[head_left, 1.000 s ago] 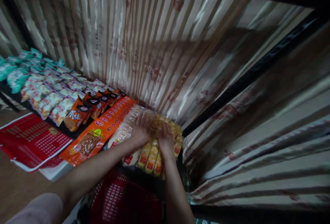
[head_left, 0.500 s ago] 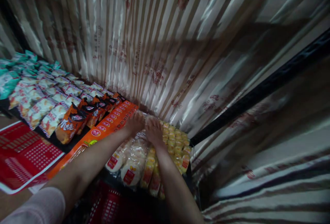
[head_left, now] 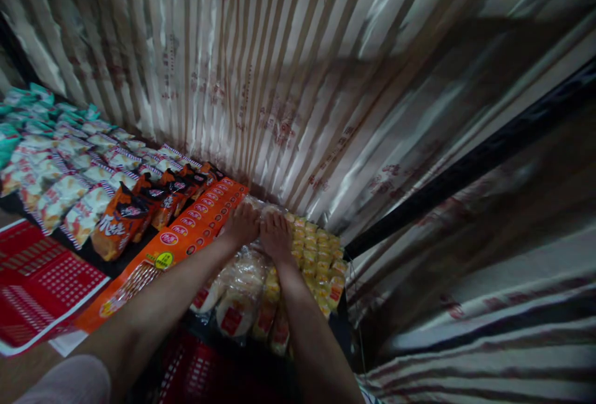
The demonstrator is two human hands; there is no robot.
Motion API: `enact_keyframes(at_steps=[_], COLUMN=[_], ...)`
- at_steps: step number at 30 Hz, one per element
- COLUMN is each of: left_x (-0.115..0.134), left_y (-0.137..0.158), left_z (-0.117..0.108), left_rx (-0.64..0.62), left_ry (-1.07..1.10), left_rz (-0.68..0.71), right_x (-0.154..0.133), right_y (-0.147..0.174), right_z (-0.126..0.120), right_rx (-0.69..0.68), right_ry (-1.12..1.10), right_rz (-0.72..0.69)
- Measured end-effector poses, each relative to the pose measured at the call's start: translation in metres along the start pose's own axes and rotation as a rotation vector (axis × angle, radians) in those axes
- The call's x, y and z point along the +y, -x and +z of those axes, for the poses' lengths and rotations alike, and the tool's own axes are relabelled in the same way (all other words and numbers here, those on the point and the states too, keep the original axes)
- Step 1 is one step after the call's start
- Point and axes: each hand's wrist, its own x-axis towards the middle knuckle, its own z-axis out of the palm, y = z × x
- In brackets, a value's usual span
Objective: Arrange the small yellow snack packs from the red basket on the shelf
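My left hand rests on the far part of the clear-wrapped round, flat pastries, its fingers stretched forward. Beside it, my right hand lies on the same wrapped rows with fingers spread, close to the small yellow-wrapped cakes. Both hands look open, though the fingertips are dim and partly lost against the plastic. Just left of the pastries runs a long orange strip of packets with round printed logos.
Orange-and-black snack bags, white striped bags and green bags fill the shelf to the left. A red basket stands below. Behind hangs a pleated printed sheet; a dark post slants at right.
My hands stay on the far end of the pastries, having moved only slightly. The view has shifted a little, so the bags at left sit further left.
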Motion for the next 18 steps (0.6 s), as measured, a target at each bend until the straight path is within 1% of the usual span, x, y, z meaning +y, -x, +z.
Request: enact_keyframes(at_steps=[7,13,18], left_x=[0.0,0.0,-0.002], left_y=[-0.01,-0.017,-0.016], left_z=[-0.005,-0.002,0.003], left_rx=[0.104,0.036,0.046], left_ry=[-0.041,-0.037,-0.05], left_rz=[0.035,0.032,0.094], right_x=[0.001,0.002,0.003], right_y=[-0.01,-0.015,-0.015], right_z=[-0.011,-0.013,-0.005], right_rx=[-0.015,-0.07,-0.057], right_ry=[-0.014,0.004,-0.014], right_rz=[0.061,0.027,0.001])
